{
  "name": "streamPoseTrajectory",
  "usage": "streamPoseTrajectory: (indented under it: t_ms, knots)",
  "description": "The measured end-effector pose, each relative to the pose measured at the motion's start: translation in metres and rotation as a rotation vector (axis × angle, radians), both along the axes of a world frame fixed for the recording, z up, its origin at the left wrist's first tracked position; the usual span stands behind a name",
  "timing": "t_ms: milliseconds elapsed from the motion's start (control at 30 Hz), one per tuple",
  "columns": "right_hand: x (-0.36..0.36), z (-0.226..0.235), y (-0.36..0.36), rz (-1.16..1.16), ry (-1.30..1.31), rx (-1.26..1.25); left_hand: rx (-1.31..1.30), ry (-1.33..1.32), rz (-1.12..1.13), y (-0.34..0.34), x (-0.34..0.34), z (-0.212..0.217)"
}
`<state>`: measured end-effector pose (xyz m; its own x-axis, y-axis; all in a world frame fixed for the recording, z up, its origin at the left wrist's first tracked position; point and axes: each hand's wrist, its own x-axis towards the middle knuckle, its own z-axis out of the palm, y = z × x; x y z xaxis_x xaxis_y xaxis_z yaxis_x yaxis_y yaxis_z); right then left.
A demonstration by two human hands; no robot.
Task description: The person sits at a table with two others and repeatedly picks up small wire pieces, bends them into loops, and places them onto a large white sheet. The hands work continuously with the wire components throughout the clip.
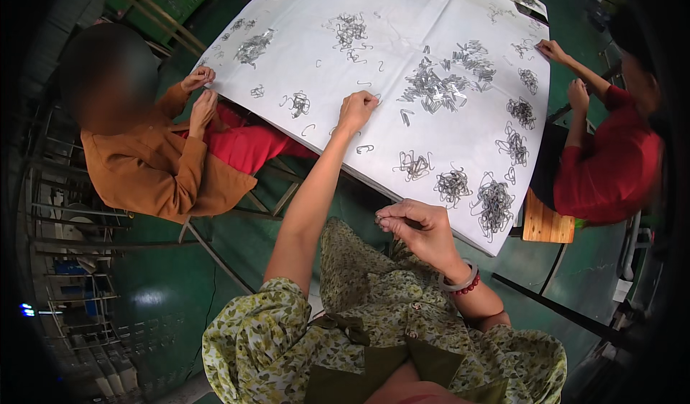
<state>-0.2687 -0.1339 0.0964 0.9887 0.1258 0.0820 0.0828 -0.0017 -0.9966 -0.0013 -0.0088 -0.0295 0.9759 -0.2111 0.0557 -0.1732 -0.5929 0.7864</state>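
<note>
Head view: bent wire hooks point(494, 206) lie in tangled piles on a white table point(302, 30), with a heap of short strips point(435, 88) among them.
Left hand point(357, 111): above the table, fingertips pressed together; whether they grip anything, I cannot tell.
Right hand point(424, 231): off the table's near edge, apparently pinching a tiny dark piece point(379, 220).
Risk: a loosened pinch could drop that piece, no tabletop being beneath; interlocked hooks could snag.

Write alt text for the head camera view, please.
A person's left hand reaches over a white-covered table holding piles of wire hooks, while the right hand pinches a small, seemingly metal piece. A co-worker in brown is at left, another in red at right.
</note>
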Motion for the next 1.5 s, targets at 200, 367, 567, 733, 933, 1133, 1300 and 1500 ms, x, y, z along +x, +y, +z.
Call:
streamPoseTrajectory:
  t_ms: [200,367,567,733,933,1133,1300,1500]
  knots:
    - [-0.014,-0.004,0.003,-0.008,-0.004,0.039,0.211,-0.146,0.016,0.02,-0.023,0.019]
    - [-0.019,-0.011,0.006,-0.033,0.017,0.079,-0.118,0.014,-0.011,0.033,-0.051,0.029]
    - [-0.023,-0.017,0.012,-0.015,0.076,0.118,-0.498,0.271,-0.035,0.035,-0.084,0.052]
    - [-0.022,-0.02,0.014,-0.097,0.08,0.14,-0.645,0.314,-0.102,0.036,-0.176,0.116]
    - [-0.016,-0.028,0.018,-0.194,0.073,0.263,-0.438,-0.166,-0.162,0.052,-0.251,0.118]
    - [-0.009,-0.032,0.021,-0.227,0.02,0.249,-0.348,-0.347,-0.03,0.035,-0.253,0.11]
    - [0.001,-0.028,0.018,-0.208,-0.118,0.136,-0.697,-0.165,0.034,0.023,-0.247,0.102]
    - [0.072,-0.038,-0.053,-0.35,-0.102,-0.214,-0.584,-0.184,-0.044,0.025,-0.239,0.1]
